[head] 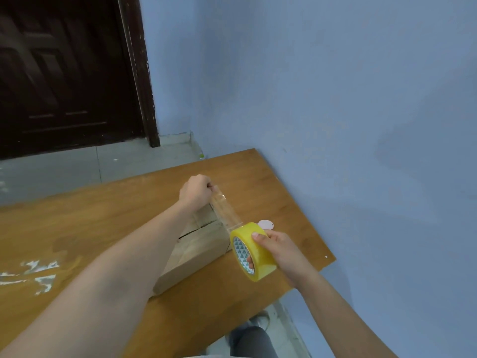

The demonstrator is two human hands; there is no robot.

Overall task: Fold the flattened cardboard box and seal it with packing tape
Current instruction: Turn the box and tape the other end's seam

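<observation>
A folded brown cardboard box (201, 244) lies on the wooden table (108, 215), its top flaps meeting at a seam. My left hand (196, 191) pinches the free end of a clear tape strip (225, 211) beyond the box's far edge. The strip runs taut above the box back to a yellow packing tape roll (254, 250). My right hand (280, 250) grips that roll, thumb on its outer face and fingers in the core, just off the box's right side. My left forearm hides part of the box's left half.
A small white oval tag (265, 224) lies on the table behind the roll. Pale worn patches (38, 272) mark the tabletop at the left. A blue wall (335, 99) stands to the right, a dark wooden door (64, 73) at the back left. A shoe (259, 321) shows below the table edge.
</observation>
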